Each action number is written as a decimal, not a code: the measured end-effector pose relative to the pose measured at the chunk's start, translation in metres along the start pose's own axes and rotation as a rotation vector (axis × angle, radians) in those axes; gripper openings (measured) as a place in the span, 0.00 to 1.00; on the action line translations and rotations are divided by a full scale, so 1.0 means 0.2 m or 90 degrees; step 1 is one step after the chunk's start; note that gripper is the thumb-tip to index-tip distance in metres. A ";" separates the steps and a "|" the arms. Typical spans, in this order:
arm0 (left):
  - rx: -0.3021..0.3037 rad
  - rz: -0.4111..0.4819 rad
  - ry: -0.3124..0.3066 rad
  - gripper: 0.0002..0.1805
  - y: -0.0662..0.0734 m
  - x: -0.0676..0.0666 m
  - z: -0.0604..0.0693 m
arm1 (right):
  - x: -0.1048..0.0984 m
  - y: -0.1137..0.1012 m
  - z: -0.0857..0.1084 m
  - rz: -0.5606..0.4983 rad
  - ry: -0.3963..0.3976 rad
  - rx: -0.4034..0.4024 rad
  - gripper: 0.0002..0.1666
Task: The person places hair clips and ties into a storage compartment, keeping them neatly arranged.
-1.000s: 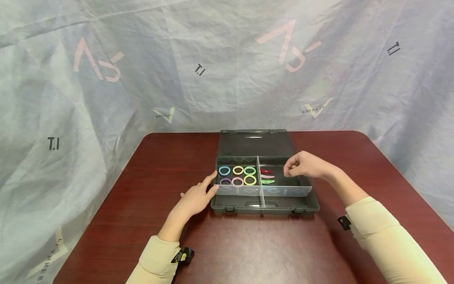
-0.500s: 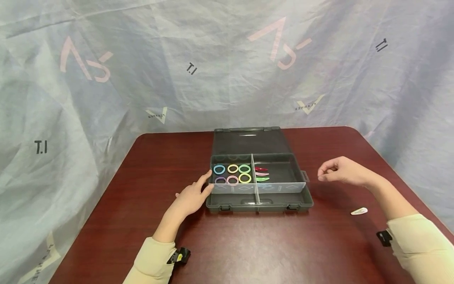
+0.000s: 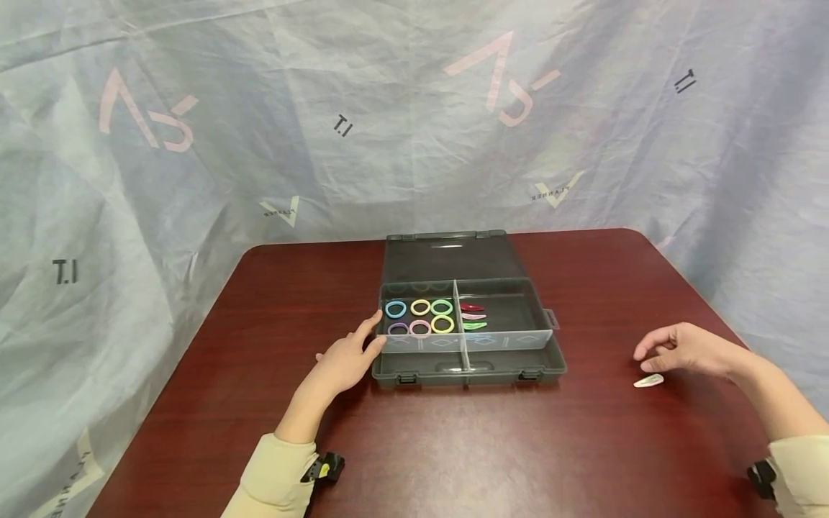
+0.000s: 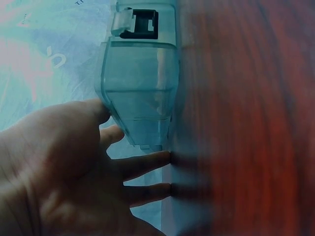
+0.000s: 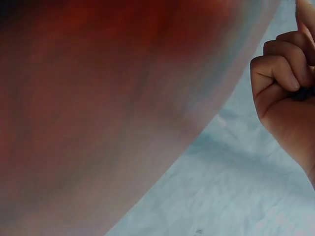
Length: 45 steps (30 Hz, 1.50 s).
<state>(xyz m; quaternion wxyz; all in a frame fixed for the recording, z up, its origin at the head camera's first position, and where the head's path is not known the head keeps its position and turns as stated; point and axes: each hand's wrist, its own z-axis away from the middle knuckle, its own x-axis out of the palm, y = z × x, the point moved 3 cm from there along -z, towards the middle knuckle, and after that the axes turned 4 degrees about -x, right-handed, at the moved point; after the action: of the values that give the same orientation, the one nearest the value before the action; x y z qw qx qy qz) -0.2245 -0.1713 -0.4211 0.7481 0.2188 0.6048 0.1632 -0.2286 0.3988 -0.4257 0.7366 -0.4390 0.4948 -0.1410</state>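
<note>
An open, dark see-through organizer box lies on the table. In its back left compartment are several coloured hair ties. The back right one holds a red hair clip, a pink hair clip and a green hair clip; a blue shape shows faintly through the divider. My left hand touches the box's left side with straight fingers, also seen in the left wrist view. Beside a white hair clip on the table hovers my right hand, thumb and forefinger apart, the other fingers curled.
The box's lid is folded back behind it. Clear dividers part the compartments. A small latch tab sticks out at the right side. The reddish-brown table ends at a hanging grey cloth.
My right hand has left the box's back right compartment and moved right and down to the white hair clip. My left hand stays against the box. The head view has turned slightly right.
</note>
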 end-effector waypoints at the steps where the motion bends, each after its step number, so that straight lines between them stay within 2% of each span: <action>1: -0.002 0.001 0.000 0.34 0.00 0.00 0.00 | 0.00 0.01 0.01 -0.001 -0.003 0.008 0.07; 6: -0.005 0.002 0.000 0.35 -0.02 0.00 0.00 | 0.02 0.03 0.04 0.002 0.005 0.033 0.09; 13: -0.007 0.000 0.001 0.35 -0.02 0.01 0.00 | 0.05 0.04 0.03 -0.009 -0.007 0.014 0.07; 21: -0.007 0.000 0.000 0.34 -0.02 0.01 0.00 | 0.06 0.05 0.02 0.019 -0.003 0.005 0.03; 27: -0.008 0.006 0.000 0.35 -0.01 0.01 -0.01 | 0.07 0.03 0.00 0.037 -0.002 0.023 0.01; 31: -0.004 0.003 0.002 0.34 -0.01 0.00 0.00 | 0.07 0.03 -0.01 0.034 -0.017 0.039 0.05; 37: -0.004 0.004 -0.003 0.35 -0.02 0.01 -0.01 | 0.04 -0.02 -0.11 0.036 -0.025 0.038 0.04; 45: 0.004 -0.002 0.002 0.34 -0.01 0.00 0.00 | -0.05 -0.26 -0.37 0.078 0.010 0.053 0.05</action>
<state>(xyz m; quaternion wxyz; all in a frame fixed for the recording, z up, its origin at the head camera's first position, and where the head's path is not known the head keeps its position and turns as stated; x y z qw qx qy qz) -0.2253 -0.1734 -0.4234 0.7470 0.2196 0.6067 0.1603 -0.2843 0.3370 -0.3882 0.7577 -0.3756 0.5201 -0.1193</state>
